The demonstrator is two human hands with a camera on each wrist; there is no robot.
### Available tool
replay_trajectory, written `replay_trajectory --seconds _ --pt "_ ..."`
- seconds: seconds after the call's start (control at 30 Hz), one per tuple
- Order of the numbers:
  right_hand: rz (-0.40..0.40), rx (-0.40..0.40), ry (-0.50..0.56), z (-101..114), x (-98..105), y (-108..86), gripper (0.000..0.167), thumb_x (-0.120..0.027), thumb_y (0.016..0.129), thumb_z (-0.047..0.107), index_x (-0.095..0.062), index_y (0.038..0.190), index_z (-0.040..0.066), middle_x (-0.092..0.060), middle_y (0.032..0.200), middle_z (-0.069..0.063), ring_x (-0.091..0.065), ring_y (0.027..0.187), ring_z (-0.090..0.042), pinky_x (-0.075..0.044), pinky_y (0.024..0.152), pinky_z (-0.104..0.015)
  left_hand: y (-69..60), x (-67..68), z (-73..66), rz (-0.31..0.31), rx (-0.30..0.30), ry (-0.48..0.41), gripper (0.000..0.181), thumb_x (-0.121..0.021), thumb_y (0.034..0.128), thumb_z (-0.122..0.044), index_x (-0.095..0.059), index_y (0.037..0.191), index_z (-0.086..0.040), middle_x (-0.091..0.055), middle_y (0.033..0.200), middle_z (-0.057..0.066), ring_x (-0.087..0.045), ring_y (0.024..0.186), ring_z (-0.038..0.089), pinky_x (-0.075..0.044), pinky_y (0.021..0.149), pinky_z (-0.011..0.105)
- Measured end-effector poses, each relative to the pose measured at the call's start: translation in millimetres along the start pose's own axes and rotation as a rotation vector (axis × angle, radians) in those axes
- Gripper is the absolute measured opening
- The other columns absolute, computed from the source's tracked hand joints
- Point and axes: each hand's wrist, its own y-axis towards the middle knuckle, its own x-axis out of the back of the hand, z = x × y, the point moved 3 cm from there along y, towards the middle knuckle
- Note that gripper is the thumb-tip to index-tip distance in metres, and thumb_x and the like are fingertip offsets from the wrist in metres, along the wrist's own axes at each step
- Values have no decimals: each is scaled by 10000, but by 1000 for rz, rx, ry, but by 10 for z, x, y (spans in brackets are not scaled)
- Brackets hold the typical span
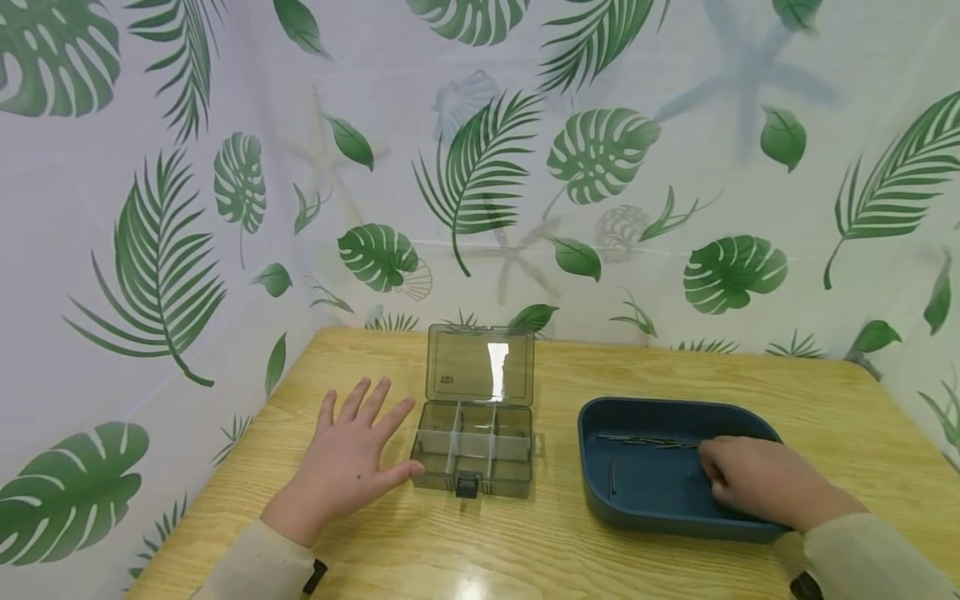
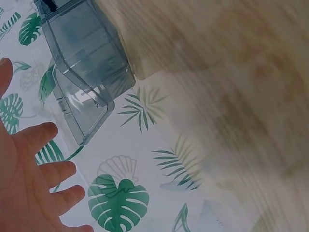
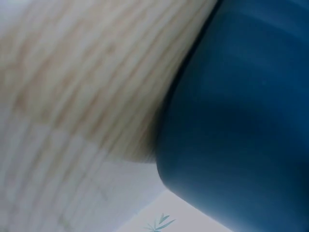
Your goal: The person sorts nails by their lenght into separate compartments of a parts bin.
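A grey see-through compartment box (image 1: 472,450) stands on the table with its lid (image 1: 480,362) raised. My left hand (image 1: 348,458) is spread flat beside it, fingers straight; the thumb tip overlaps the box's left edge, and whether it touches I cannot tell. In the left wrist view, the left hand's fingers (image 2: 63,174) point toward the box (image 2: 87,43). My right hand (image 1: 757,479) reaches into a dark blue tray (image 1: 675,525), fingers bent down by some thin metal nails (image 1: 645,441). Its fingertips are hidden, so any grip is unclear. Another couple of nails (image 1: 612,479) lie at the tray's left.
The wood-grain table (image 1: 360,550) carries both containers, the box in the middle and the tray to its right. Behind the table hangs a white cloth (image 1: 510,192) printed with green leaves. In the right wrist view, the tray's outer wall (image 3: 231,121) fills the right side.
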Motion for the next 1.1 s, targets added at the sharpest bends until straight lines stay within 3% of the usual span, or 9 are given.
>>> replay_trajectory --seconds 0.5,0.7,0.77,0.87,1.0,1.1 --pt "-28 31 -25 -13 -29 9 319 -671 929 109 -466 740 265 -380 666 125 -320 566 -50 -305 538 -273 -3 -13 5 -15 -4 10 807 -607 895 -698 -457 1543 -241 -316 1610 161 -213 1490 407 -112 1134 711" --pt "-15 27 -23 -7 -30 5 305 -679 921 116 -475 746 262 -387 673 119 -327 567 -57 -310 537 -278 -11 -18 1 21 20 -42 790 -600 919 -669 -437 1554 -228 -298 1620 148 -237 1482 402 -178 1129 698" --pt "-14 30 -21 -10 -24 7 301 -681 920 116 -477 752 260 -388 679 119 -327 570 -57 -309 536 -280 0 -27 -7 62 54 -133 769 -609 944 -618 -418 1563 -205 -307 1614 151 -284 1461 407 -250 1118 674" --pt "-18 32 -22 -15 -16 9 301 -682 920 116 -475 755 258 -386 682 117 -322 573 -57 -304 539 -281 49 -71 -17 142 154 -367 717 -633 982 -495 -390 1571 -167 -378 1571 147 -437 1366 378 -397 1056 604" --pt "-20 28 -21 -12 -18 9 300 -680 923 118 -475 755 258 -385 682 117 -321 574 -56 -300 541 -281 144 -198 -4 209 306 -684 664 -657 999 -344 -386 1563 -120 -510 1450 133 -619 1113 265 -545 863 468" --pt "-17 26 -15 -5 -22 13 296 -675 927 120 -475 758 259 -387 681 119 -321 571 -53 -300 540 -279 197 -300 14 241 369 -868 635 -656 1005 -248 -384 1553 -78 -571 1324 132 -646 881 222 -561 704 405"
